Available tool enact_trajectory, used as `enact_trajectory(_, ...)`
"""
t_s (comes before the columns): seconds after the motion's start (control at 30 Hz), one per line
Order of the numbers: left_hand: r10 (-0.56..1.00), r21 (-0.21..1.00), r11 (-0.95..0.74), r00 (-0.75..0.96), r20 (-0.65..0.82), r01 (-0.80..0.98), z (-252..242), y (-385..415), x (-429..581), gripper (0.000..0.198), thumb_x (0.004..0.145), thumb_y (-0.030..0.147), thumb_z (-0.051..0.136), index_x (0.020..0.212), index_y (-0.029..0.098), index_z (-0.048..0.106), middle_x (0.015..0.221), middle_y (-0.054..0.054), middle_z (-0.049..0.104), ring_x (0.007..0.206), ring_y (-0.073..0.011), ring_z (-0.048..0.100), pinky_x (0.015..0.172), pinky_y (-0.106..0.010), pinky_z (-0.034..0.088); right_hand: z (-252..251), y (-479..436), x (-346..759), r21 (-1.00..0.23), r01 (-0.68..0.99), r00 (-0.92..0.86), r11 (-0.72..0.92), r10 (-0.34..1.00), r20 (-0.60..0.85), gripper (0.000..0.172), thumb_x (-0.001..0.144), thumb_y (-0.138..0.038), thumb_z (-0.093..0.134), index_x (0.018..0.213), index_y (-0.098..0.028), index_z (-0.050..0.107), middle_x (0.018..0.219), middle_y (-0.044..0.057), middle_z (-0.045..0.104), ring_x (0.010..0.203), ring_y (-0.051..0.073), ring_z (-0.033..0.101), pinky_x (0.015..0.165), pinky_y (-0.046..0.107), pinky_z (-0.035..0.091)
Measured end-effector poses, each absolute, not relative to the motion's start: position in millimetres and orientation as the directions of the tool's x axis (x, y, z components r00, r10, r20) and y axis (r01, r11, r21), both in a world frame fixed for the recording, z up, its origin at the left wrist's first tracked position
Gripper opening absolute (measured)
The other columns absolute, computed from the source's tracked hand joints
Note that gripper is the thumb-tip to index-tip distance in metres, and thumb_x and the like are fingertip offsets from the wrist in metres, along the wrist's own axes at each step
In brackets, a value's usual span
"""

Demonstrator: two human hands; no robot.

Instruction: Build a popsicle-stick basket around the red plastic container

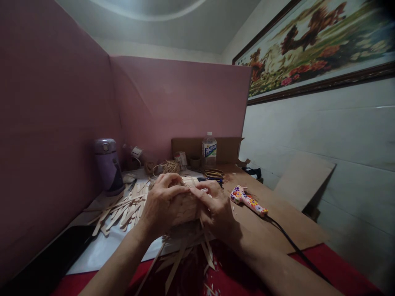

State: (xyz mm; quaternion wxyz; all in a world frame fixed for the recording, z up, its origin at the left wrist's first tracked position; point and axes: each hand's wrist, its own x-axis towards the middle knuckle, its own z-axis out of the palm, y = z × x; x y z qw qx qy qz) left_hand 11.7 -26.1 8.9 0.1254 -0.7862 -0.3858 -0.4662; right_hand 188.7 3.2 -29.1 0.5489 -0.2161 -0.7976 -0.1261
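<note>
Dim light, pink partition boards (179, 98), white tiled wall (324, 127) with a framed horse painting (314, 45)

We count: one left hand (163, 205), one right hand (217, 209), one stick-built piece (188, 209), one glue gun (248, 200), one bottle (209, 150), one purple flask (107, 164); loose sticks (121, 211) beyond our counting.

Block (188, 209) clasped between my left hand (162, 205) and right hand (217, 207): pale raw wood, matt, slightly rough. Loose sticks (123, 211): same bare wood, unvarnished. Glue gun (248, 200): glossy plastic, flower print. Cord (293, 246): smooth, black. Board (286, 218): brown cardboard, matt. Cloth (333, 267): red, matt. Sheet (101, 250): white, faint sheen. Mug (108, 164): purple, glossy. Bottle (209, 150): clear plastic, paper label. Twine (169, 166): rough fibre. Screen (61, 123): pink, matt.
</note>
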Motion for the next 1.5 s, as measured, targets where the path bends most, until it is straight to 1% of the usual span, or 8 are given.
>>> enact_trajectory(0.2, 0.530, 0.353, -0.661, 0.079, 0.844, 0.662, 8, -25, 15, 0.023, 0.079, 0.012, 0.051, 0.094, 0.017, 0.068, 0.108, -0.008, 0.056, 0.101, -0.0209, 0.056, 0.088, -0.035, 0.047, -32, 5, 188, -0.047, 0.483, -0.301, 0.874, 0.216, 0.929, 0.040, 0.081, -0.008, 0.051, 0.117, -0.022, 0.064, 0.103, 0.011, 0.059, 0.096, 0.024, 0.055, 0.078, 0.040, 0.053)
enact_trajectory(0.4, 0.608, 0.612, -0.410, -0.297, 0.737, 0.676, 9, -20, 16, 0.049, 0.077, 0.037, 0.061, 0.120, 0.014, 0.053, 0.113, -0.013, 0.054, 0.104, -0.0280, 0.056, 0.092, -0.046, 0.045, -33, 4, 188, -0.050, 0.481, -0.317, 0.875, 0.227, 0.921, 0.044, 0.078, -0.005, 0.050, 0.115, -0.021, 0.065, 0.104, 0.010, 0.058, 0.093, 0.022, 0.056, 0.076, 0.036, 0.053)
enact_trajectory(0.57, 0.692, 0.792, -0.260, -0.466, 0.552, 0.552, 6, -12, 10, 0.063, 0.068, 0.049, 0.067, 0.117, 0.012, 0.052, 0.110, -0.014, 0.057, 0.105, -0.0314, 0.055, 0.093, -0.048, 0.043, -34, 3, 188, -0.055, 0.482, -0.320, 0.874, 0.234, 0.918, 0.041, 0.079, -0.006, 0.050, 0.115, -0.022, 0.064, 0.105, 0.009, 0.058, 0.091, 0.021, 0.057, 0.075, 0.035, 0.054)
enact_trajectory(0.7, 0.746, 0.894, -0.172, -0.538, 0.392, 0.413, 8, -13, 12, 0.062, 0.063, 0.058, 0.067, 0.103, 0.012, 0.055, 0.094, -0.010, 0.062, 0.089, -0.0276, 0.060, 0.081, -0.041, 0.047, -35, 4, 187, -0.094, 0.459, -0.291, 0.884, 0.250, 0.923, 0.037, 0.083, -0.007, 0.048, 0.115, -0.022, 0.062, 0.103, 0.009, 0.058, 0.091, 0.020, 0.057, 0.076, 0.035, 0.054)
enact_trajectory(0.8, 0.862, 0.967, -0.194, -0.442, 0.249, 0.167, 15, -22, 18, 0.060, 0.056, 0.057, 0.073, 0.091, 0.011, 0.059, 0.079, -0.007, 0.066, 0.072, -0.0237, 0.062, 0.069, -0.036, 0.048, -35, 5, 185, -0.161, 0.422, -0.241, 0.892, 0.281, 0.929, 0.034, 0.085, -0.007, 0.047, 0.113, -0.021, 0.060, 0.104, 0.009, 0.058, 0.097, 0.021, 0.057, 0.083, 0.037, 0.053)
enact_trajectory(0.97, 0.966, 0.976, -0.203, -0.179, 0.185, -0.084, 20, -28, 23, 0.052, 0.044, 0.030, 0.083, 0.088, 0.012, 0.064, 0.076, -0.005, 0.070, 0.067, -0.0201, 0.064, 0.065, -0.031, 0.049, -34, 4, 181, -0.215, 0.396, -0.157, 0.893, 0.297, 0.942, 0.031, 0.085, -0.004, 0.042, 0.106, -0.021, 0.057, 0.100, 0.007, 0.058, 0.096, 0.020, 0.057, 0.083, 0.036, 0.052)
enact_trajectory(1.1, 0.976, 0.978, -0.169, -0.158, 0.149, -0.123, 18, -25, 18, 0.045, 0.043, 0.017, 0.077, 0.086, 0.012, 0.064, 0.076, -0.004, 0.071, 0.064, -0.0184, 0.064, 0.062, -0.029, 0.049, -35, 3, 181, -0.208, 0.358, -0.156, 0.910, 0.278, 0.948, 0.030, 0.087, -0.006, 0.042, 0.110, -0.021, 0.054, 0.100, 0.007, 0.058, 0.096, 0.020, 0.057, 0.082, 0.035, 0.051)
enact_trajectory(1.5, 0.978, 0.978, -0.187, -0.114, 0.176, -0.095, 18, -25, 17, 0.049, 0.046, 0.020, 0.076, 0.093, 0.012, 0.063, 0.078, -0.005, 0.069, 0.064, -0.0181, 0.063, 0.060, -0.028, 0.050, -37, 0, 183, -0.130, 0.362, -0.270, 0.923, 0.237, 0.933, 0.035, 0.082, -0.009, 0.050, 0.109, -0.025, 0.065, 0.096, 0.005, 0.050, 0.082, 0.018, 0.051, 0.069, 0.032, 0.045)
